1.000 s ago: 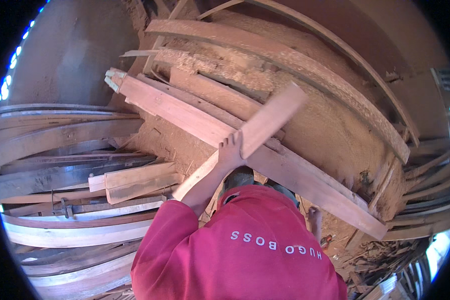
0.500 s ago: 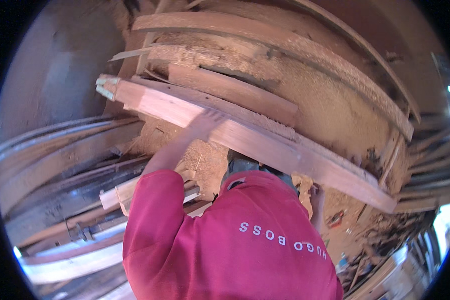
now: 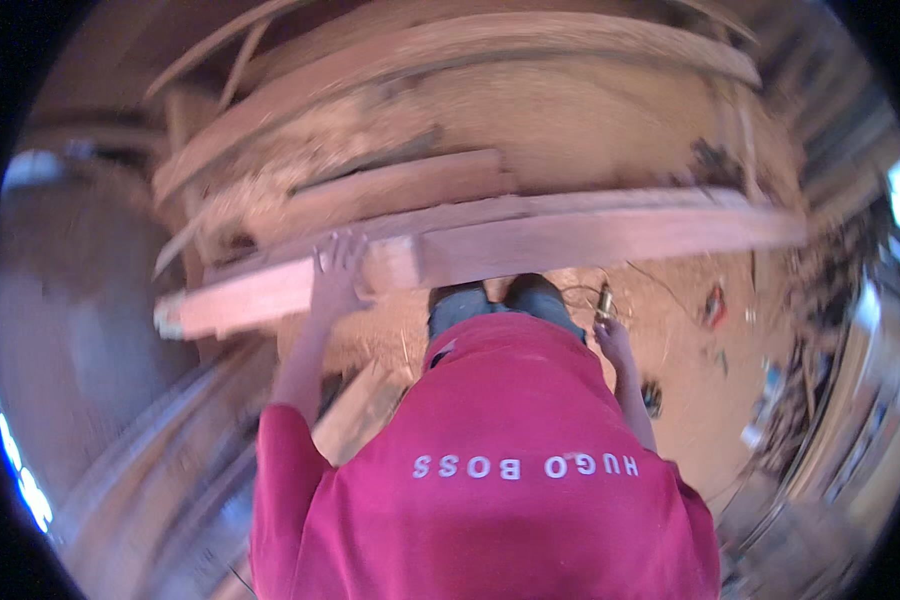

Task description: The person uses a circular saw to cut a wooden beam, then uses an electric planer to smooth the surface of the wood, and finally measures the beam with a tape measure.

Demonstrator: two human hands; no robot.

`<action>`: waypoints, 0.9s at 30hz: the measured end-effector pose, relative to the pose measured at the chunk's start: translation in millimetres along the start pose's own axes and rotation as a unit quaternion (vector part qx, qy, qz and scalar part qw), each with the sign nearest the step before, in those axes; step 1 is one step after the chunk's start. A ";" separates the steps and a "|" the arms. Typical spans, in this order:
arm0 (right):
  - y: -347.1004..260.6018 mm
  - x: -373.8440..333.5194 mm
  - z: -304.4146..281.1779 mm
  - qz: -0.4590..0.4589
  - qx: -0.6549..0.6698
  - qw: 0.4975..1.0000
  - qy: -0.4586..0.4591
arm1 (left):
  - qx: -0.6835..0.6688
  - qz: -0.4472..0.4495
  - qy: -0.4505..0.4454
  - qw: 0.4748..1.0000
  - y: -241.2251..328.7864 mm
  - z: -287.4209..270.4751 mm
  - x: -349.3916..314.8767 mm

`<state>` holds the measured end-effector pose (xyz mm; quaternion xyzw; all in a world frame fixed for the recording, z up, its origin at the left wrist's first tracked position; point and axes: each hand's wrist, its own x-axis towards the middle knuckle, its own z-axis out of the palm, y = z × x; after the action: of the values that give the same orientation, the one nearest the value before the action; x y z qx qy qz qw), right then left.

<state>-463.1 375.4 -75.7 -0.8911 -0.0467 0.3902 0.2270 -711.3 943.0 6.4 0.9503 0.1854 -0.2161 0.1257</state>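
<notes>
A long reddish wooden beam (image 3: 530,243) lies across in front of me, with a paler stretch toward its left end. My left hand (image 3: 340,275) rests on the beam's near side, fingers stretched and apart over its upper edge. Low at my right side, beyond the beam's near face, is my right hand (image 3: 612,335). It is closed around a slim, yellowish and dark tool (image 3: 604,300), held upright; its exact kind is too small to make out. A thin dark cord (image 3: 660,283) runs close to that tool.
Sawdust (image 3: 590,110) covers the surface behind the beam, where a shorter board (image 3: 410,188) and a long curved plank (image 3: 490,38) lie. Stacked timber (image 3: 170,480) stands at the left. A red object (image 3: 714,305) and scraps lie on the floor at the right.
The view has swung, so the beam now lies nearly level. My left hand has moved along the beam toward its left end. The tool in my right hand has come into sight.
</notes>
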 end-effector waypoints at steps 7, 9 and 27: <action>-24.9 -4.4 -9.0 -0.014 0.043 0.998 0.047 | -0.002 -0.001 0.098 0.995 81.5 77.1 82.0; 18.0 -28.4 3.2 0.036 0.081 0.989 0.122 | 0.050 0.076 0.053 0.994 117.0 39.0 78.0; 372.3 -231.0 235.5 0.437 0.182 0.824 0.311 | -0.122 0.178 -0.002 0.976 270.0 116.3 170.9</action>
<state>-826.5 69.6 -223.6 -0.8347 0.4928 0.1516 0.1935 -500.6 713.9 -130.7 0.9452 0.0379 -0.1679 0.2774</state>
